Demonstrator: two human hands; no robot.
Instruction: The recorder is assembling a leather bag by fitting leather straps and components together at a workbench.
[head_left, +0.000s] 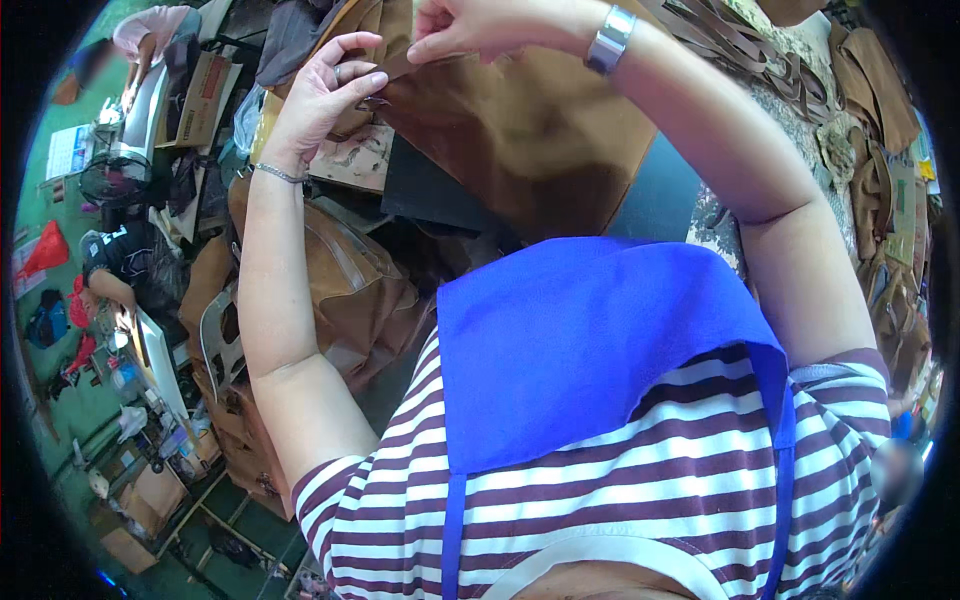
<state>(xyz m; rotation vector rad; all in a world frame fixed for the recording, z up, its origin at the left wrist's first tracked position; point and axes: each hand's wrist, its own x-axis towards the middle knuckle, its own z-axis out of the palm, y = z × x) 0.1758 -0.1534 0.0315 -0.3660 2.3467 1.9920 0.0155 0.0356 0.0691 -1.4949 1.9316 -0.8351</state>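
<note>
My left hand (330, 95), with a ring on one finger, pinches a narrow brown strip (402, 68) near the thumb tip. At the far edge of the view, my right hand (475, 28) has its fingers closed at the strip's other end. I cannot tell whether the strip is leather or cloth. Under both hands spreads a large brown sheet-like piece (520, 140), which looks like leather or heavy fabric. Its far part runs out of the picture. A dark flat board (425, 180) shows beneath it.
A brown bag-like piece (350, 270) hangs beside my left arm. Brown straps (740, 50) lie on the mottled table at the far right, with more brown pieces (870, 85) beyond. Two people sit at work on the left, near a black fan (115, 178) and a cardboard box (203, 98).
</note>
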